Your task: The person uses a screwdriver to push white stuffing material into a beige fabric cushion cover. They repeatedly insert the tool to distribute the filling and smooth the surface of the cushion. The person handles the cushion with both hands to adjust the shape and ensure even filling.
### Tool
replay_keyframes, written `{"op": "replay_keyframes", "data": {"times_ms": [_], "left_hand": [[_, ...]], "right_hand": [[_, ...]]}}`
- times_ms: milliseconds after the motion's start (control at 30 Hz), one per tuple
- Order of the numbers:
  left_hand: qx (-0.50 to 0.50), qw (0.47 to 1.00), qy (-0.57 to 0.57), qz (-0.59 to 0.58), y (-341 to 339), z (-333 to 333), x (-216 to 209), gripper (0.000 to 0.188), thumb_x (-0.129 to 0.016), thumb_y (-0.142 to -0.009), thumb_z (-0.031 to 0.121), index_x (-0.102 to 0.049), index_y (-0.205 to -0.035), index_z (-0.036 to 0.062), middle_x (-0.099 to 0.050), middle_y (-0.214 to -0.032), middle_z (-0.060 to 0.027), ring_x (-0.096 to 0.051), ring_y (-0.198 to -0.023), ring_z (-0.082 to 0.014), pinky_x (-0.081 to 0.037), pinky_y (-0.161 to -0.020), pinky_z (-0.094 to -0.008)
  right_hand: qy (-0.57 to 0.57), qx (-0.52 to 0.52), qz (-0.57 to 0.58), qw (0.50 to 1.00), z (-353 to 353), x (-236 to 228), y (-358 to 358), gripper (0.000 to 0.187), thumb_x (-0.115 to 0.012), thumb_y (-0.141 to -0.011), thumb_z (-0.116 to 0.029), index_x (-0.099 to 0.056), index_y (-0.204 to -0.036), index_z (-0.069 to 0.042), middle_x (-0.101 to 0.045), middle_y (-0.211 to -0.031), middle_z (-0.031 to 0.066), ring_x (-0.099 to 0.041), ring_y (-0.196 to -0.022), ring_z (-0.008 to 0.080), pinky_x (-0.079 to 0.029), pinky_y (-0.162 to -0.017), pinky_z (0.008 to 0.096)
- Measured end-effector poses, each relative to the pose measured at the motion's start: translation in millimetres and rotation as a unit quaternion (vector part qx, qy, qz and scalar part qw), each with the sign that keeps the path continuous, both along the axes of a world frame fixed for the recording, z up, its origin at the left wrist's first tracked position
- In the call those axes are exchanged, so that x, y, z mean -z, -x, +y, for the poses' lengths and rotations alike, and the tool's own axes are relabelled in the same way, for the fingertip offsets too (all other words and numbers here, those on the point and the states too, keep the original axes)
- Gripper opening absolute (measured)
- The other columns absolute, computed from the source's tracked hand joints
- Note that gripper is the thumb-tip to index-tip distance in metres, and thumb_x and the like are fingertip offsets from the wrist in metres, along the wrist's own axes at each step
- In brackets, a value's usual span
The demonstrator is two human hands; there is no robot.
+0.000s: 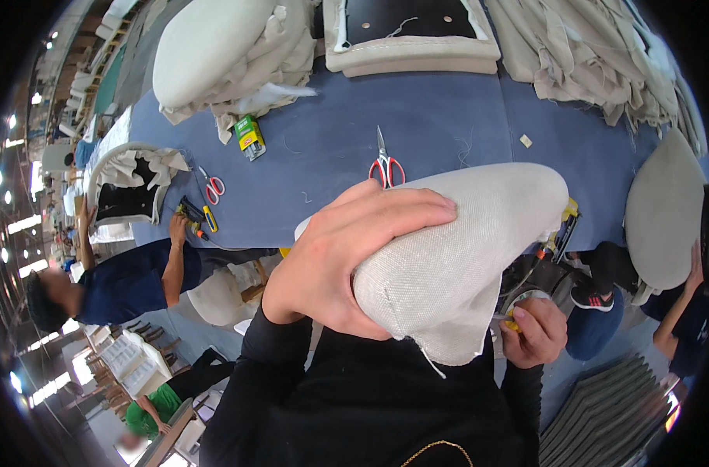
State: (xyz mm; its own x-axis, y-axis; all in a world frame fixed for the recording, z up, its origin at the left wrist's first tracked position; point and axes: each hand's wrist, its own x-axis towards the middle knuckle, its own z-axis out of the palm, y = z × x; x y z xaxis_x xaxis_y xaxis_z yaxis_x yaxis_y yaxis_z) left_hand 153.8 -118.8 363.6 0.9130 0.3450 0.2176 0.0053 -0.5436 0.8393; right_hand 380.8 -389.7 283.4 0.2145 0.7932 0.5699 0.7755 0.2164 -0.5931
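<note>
A padded cushion covered in off-white woven fabric [463, 249] is held up close in front of me, its loose fabric edge hanging down at the lower end. My left hand [347, 257] grips the cushion from the left, fingers pressed across its top. My right hand [535, 331] is below the cushion's right side, closed on a small yellow-handled tool [512, 324] by the fabric edge. Most of that tool is hidden.
A blue worktable [417, 132] holds red-handled scissors [386, 165], a second pair of scissors [212, 185], a green box [250, 136], a yellow tool [203, 218], upholstered seat pads and fabric piles. One person at the left touches the table; another stands at the right.
</note>
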Motion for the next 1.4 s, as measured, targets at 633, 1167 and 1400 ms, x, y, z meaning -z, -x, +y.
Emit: {"op": "replay_keyframes", "data": {"times_ms": [633, 1167, 1400], "left_hand": [[-0.005, 1.0, -0.013, -0.006, 0, -14, 5, 0.1, -0.088, -0.053, 0.052, -0.07, -0.137, -0.0001, -0.072, -0.139, -0.0164, -0.072, -0.12, -0.0275, -0.042, -0.082, -0.0351], [0.003, 1.0, -0.029, -0.012, -4, -13, 5, 0.098, -0.088, -0.057, 0.058, -0.072, -0.134, -0.0009, -0.074, -0.135, -0.0186, -0.075, -0.109, -0.0256, -0.04, -0.076, -0.0341], [0.045, 0.999, 0.017, 0.008, -3, -5, 0, 0.101, -0.089, -0.056, 0.044, -0.064, -0.145, 0.0031, -0.068, -0.144, -0.0154, -0.068, -0.119, -0.0317, -0.046, -0.087, -0.0375]], "right_hand": [[0.051, -0.019, -0.035, 0.998, -18, -35, -22, 0.037, -0.091, -0.079, -0.027, -0.082, -0.111, -0.012, -0.071, -0.081, 0.0076, -0.065, -0.068, 0.0219, -0.047, -0.06, 0.0336], [0.052, -0.059, 0.001, 0.997, -12, -40, -35, 0.035, -0.091, -0.076, -0.02, -0.083, -0.11, -0.012, -0.071, -0.081, 0.0065, -0.063, -0.066, 0.0219, -0.047, -0.061, 0.0334], [0.029, -0.075, -0.04, 0.996, 2, -40, -41, 0.039, -0.091, -0.072, -0.02, -0.083, -0.11, -0.015, -0.071, -0.083, 0.0049, -0.063, -0.068, 0.0226, -0.047, -0.064, 0.0332]]}}
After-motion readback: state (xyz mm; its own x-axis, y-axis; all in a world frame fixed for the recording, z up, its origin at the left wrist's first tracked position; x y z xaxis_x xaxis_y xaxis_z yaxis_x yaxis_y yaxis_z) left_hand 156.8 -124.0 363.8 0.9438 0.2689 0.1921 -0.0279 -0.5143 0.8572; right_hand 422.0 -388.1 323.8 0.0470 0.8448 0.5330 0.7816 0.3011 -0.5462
